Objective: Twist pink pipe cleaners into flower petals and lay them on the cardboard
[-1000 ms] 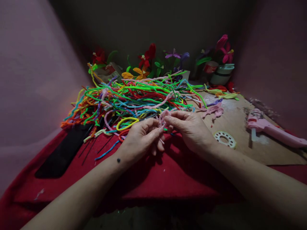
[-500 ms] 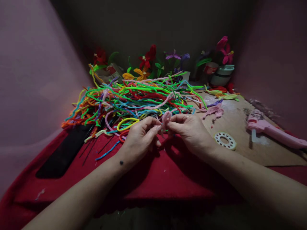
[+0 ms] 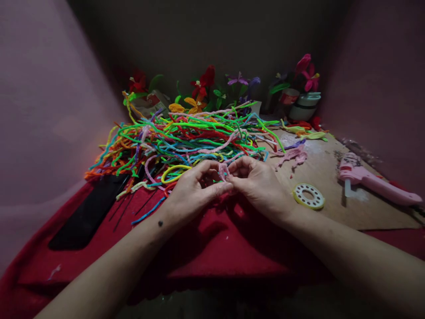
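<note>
My left hand [image 3: 195, 188] and my right hand [image 3: 260, 184] meet fingertip to fingertip over the red cloth [image 3: 206, 239]. Both pinch a small bent pink pipe cleaner [image 3: 223, 170], which is mostly hidden between the curled fingers. Just beyond the hands lies a big tangled heap of coloured pipe cleaners [image 3: 186, 137] in green, blue, red, orange and yellow. A yellow loop [image 3: 172, 170] lies at the heap's near edge, close to my left hand.
A pink glue gun [image 3: 372, 181] lies on the brown board [image 3: 338, 199] at right, with a white perforated ring [image 3: 308, 196] nearer my right wrist. Finished pipe-cleaner flowers [image 3: 202, 86] and a pot [image 3: 304, 105] stand at the back. A black flat object [image 3: 89, 212] lies left.
Both hands have dropped slightly and curled tighter together, and the pink pipe cleaner that stood up between the fingertips is now folded in among the fingers.
</note>
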